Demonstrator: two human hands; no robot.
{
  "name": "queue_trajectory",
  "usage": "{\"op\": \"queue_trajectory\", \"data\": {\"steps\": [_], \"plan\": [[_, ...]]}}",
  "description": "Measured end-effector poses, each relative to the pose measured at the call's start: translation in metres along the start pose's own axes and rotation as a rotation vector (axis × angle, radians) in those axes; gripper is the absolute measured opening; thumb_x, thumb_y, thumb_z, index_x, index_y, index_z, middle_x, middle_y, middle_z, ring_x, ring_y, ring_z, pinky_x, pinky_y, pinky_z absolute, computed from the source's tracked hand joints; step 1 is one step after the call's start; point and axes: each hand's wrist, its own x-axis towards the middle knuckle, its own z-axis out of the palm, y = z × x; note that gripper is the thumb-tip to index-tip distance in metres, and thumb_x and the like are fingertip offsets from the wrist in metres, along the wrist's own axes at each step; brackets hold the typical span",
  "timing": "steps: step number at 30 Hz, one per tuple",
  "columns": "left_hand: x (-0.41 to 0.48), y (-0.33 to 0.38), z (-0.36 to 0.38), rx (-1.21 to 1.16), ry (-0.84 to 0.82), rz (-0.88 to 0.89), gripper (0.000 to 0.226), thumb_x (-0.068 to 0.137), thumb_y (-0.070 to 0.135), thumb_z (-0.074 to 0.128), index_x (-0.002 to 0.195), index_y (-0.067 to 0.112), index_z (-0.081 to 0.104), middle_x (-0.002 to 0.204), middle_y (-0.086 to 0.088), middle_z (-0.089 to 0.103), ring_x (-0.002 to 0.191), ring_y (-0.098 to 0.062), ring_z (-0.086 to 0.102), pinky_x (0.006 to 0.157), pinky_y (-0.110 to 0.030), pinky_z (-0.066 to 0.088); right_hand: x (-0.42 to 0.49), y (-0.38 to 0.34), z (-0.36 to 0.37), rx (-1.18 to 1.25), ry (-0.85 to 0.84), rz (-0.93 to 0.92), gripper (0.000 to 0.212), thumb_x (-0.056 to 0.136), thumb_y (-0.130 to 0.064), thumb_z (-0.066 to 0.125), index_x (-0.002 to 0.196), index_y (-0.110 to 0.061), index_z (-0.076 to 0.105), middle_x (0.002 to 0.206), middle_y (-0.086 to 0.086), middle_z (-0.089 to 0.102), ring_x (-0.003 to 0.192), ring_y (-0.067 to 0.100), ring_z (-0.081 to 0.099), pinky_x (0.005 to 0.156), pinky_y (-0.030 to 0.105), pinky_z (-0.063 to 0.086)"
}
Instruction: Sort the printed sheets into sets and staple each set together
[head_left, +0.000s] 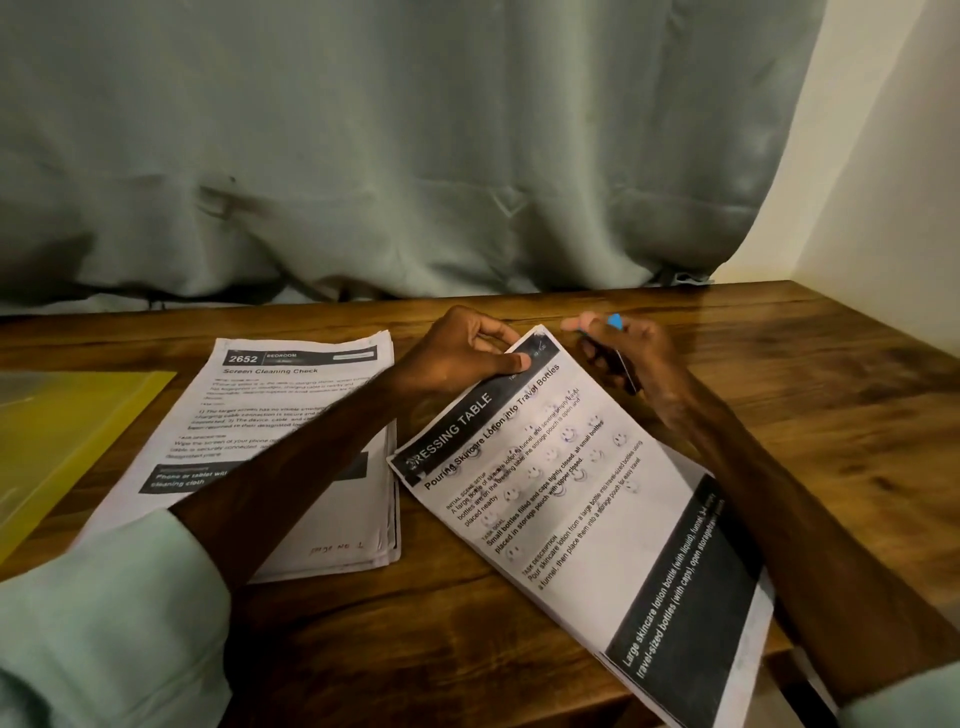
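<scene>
A set of printed sheets headed "Dressing Table" (582, 499) lies slanted on the wooden table (810, 374) at the middle right. My left hand (462, 353) pinches its far top corner between thumb and fingers. Just right of that corner, my right hand (623, 353) grips a small stapler (615, 332) with a blue end; most of the stapler is hidden by the fingers and blurred. A second stack of printed sheets (291, 415), headed "Screen Cleaning Check", lies flat to the left, partly under my left forearm.
A yellow plastic folder (62, 431) lies at the table's left edge. A grey-green curtain (415, 156) hangs along the back of the table, and a pale wall (893, 182) closes the right side.
</scene>
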Motion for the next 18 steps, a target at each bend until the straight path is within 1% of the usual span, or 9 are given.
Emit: {"op": "queue_trajectory", "data": {"steps": [1, 3, 4, 6, 8, 11, 13, 16, 18], "plan": [[-0.001, 0.002, 0.001, 0.005, 0.004, -0.003, 0.023, 0.089, 0.017, 0.079, 0.109, 0.008, 0.073, 0.090, -0.010, 0.079, 0.077, -0.029, 0.078, 0.066, -0.034, 0.062, -0.004, -0.002, 0.003, -0.004, -0.011, 0.007, 0.036, 0.094, -0.038, 0.069, 0.104, -0.003, 0.069, 0.073, -0.003, 0.071, 0.059, 0.006, 0.063, 0.049, 0.017, 0.046], [-0.001, 0.004, 0.002, 0.008, 0.015, -0.007, 0.022, 0.090, 0.020, 0.079, 0.108, 0.010, 0.073, 0.088, -0.010, 0.079, 0.074, -0.026, 0.077, 0.064, -0.031, 0.058, -0.008, -0.003, 0.007, -0.041, -0.043, -0.016, 0.007, 0.093, -0.018, 0.071, 0.098, -0.012, 0.071, 0.078, -0.002, 0.077, 0.067, 0.010, 0.072, 0.056, 0.019, 0.054], [-0.002, 0.005, 0.003, 0.005, 0.019, -0.010, 0.021, 0.090, 0.021, 0.079, 0.108, 0.010, 0.073, 0.087, -0.010, 0.079, 0.072, -0.025, 0.077, 0.063, -0.030, 0.057, -0.008, -0.002, 0.008, -0.077, -0.040, -0.031, 0.004, 0.092, -0.014, 0.071, 0.096, -0.013, 0.072, 0.082, 0.000, 0.078, 0.071, 0.013, 0.074, 0.059, 0.020, 0.056], [-0.002, 0.007, 0.005, -0.006, 0.024, -0.012, 0.022, 0.090, 0.022, 0.078, 0.108, 0.009, 0.073, 0.088, -0.010, 0.079, 0.073, -0.026, 0.076, 0.064, -0.031, 0.058, -0.007, -0.004, 0.010, -0.108, -0.027, -0.055, 0.007, 0.092, -0.013, 0.072, 0.097, -0.009, 0.072, 0.086, 0.005, 0.078, 0.074, 0.017, 0.074, 0.062, 0.023, 0.058], [-0.002, 0.009, 0.007, -0.010, 0.043, -0.003, 0.024, 0.090, 0.022, 0.079, 0.109, 0.009, 0.073, 0.091, -0.010, 0.079, 0.078, -0.029, 0.077, 0.070, -0.035, 0.061, -0.007, -0.006, 0.011, -0.091, -0.025, -0.047, 0.013, 0.092, -0.013, 0.071, 0.101, -0.003, 0.071, 0.084, 0.005, 0.077, 0.072, 0.017, 0.073, 0.060, 0.022, 0.057], [-0.004, 0.014, 0.011, -0.049, 0.063, 0.033, 0.023, 0.090, 0.020, 0.079, 0.109, 0.009, 0.074, 0.092, -0.010, 0.079, 0.082, -0.033, 0.077, 0.077, -0.042, 0.063, -0.006, -0.008, 0.010, -0.098, 0.001, -0.008, 0.014, 0.094, -0.014, 0.071, 0.097, -0.001, 0.068, 0.062, -0.007, 0.069, 0.054, 0.003, 0.063, 0.048, 0.014, 0.045], [-0.006, 0.018, 0.013, -0.083, 0.059, 0.033, 0.024, 0.090, 0.020, 0.079, 0.110, 0.008, 0.073, 0.092, -0.011, 0.079, 0.082, -0.034, 0.077, 0.074, -0.039, 0.063, -0.003, -0.007, 0.008, -0.068, 0.020, 0.054, 0.017, 0.092, -0.020, 0.074, 0.093, -0.005, 0.067, 0.058, -0.006, 0.062, 0.051, 0.004, 0.055, 0.045, 0.016, 0.039], [-0.008, 0.021, 0.016, -0.127, 0.053, 0.033, 0.025, 0.090, 0.019, 0.079, 0.111, 0.007, 0.073, 0.093, -0.012, 0.079, 0.082, -0.033, 0.076, 0.070, -0.034, 0.062, 0.000, -0.005, 0.004, 0.056, 0.004, 0.123, 0.021, 0.089, -0.020, 0.075, 0.097, -0.002, 0.068, 0.060, 0.000, 0.055, 0.054, 0.009, 0.047, 0.045, 0.021, 0.032], [-0.007, 0.022, 0.015, -0.116, 0.050, 0.056, 0.026, 0.089, 0.020, 0.079, 0.111, 0.007, 0.074, 0.093, -0.012, 0.079, 0.083, -0.033, 0.076, 0.072, -0.035, 0.062, -0.001, -0.005, 0.003, 0.135, -0.039, 0.157, 0.015, 0.091, -0.019, 0.072, 0.091, -0.004, 0.070, 0.059, 0.001, 0.052, 0.053, 0.010, 0.043, 0.044, 0.021, 0.029]]}}
